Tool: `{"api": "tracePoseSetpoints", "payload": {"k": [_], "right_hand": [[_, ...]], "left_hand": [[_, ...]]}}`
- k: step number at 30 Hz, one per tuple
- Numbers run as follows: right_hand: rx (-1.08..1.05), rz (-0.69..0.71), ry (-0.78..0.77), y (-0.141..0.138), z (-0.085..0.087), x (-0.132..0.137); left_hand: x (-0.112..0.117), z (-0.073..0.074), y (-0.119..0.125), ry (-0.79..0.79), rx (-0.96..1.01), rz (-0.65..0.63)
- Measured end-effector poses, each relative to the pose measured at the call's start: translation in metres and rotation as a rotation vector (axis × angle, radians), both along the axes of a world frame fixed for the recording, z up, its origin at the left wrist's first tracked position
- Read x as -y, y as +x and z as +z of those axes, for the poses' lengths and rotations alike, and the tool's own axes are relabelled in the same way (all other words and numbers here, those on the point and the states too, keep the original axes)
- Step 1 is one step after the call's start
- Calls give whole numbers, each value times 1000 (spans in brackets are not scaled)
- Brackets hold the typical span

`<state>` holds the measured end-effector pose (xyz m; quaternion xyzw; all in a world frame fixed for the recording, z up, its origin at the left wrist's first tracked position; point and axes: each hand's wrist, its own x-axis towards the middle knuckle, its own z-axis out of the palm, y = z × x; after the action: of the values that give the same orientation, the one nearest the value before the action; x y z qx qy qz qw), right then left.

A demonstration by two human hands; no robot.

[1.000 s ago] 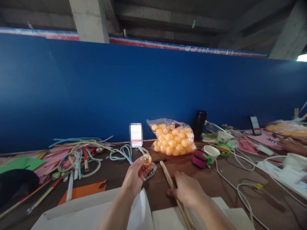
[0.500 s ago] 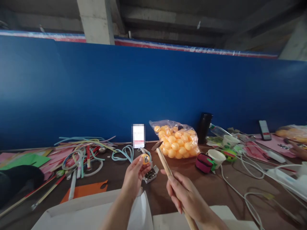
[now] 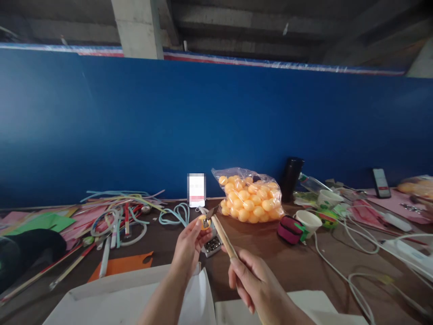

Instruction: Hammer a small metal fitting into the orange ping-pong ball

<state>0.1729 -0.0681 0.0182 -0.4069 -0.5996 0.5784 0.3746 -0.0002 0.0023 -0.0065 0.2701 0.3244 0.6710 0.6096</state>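
Note:
My left hand (image 3: 189, 246) pinches a small orange ball (image 3: 203, 222) like a ping-pong ball, with a shiny metal piece on its face. In my right hand (image 3: 252, 275) is a wooden-handled hammer (image 3: 223, 237), its narrow dark metal head (image 3: 212, 211) up against the ball or just in front of it; I cannot tell whether they touch. Just beyond my hands sits a small open box (image 3: 211, 246) of shiny metal bits, partly hidden by the left fingers. A clear plastic bag (image 3: 250, 196) full of similar orange balls lies behind.
A phone (image 3: 196, 189) leans on the blue partition (image 3: 203, 117). Tubes, cords (image 3: 118, 216) and coloured paper (image 3: 47, 223) clutter the left. Rightward are a purple pouch (image 3: 289, 229), paper cups (image 3: 307, 222), a black bottle (image 3: 292, 178) and white cables (image 3: 358, 289). White sheets (image 3: 128, 293) lie in front.
My right hand has brought the hammer leftward, so its head is now at the ball instead of apart from it. The left hand keeps the ball in nearly the same place.

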Motion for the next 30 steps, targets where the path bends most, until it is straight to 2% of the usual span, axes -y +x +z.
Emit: {"api": "tracePoseSetpoints", "payload": {"k": [9, 30], "right_hand": [[-9, -15, 11, -1, -1, 0], [7, 0, -6, -1, -2, 0]], "left_hand": [[0, 0, -1, -1, 18, 40], [0, 1, -1, -15, -5, 20]]}}
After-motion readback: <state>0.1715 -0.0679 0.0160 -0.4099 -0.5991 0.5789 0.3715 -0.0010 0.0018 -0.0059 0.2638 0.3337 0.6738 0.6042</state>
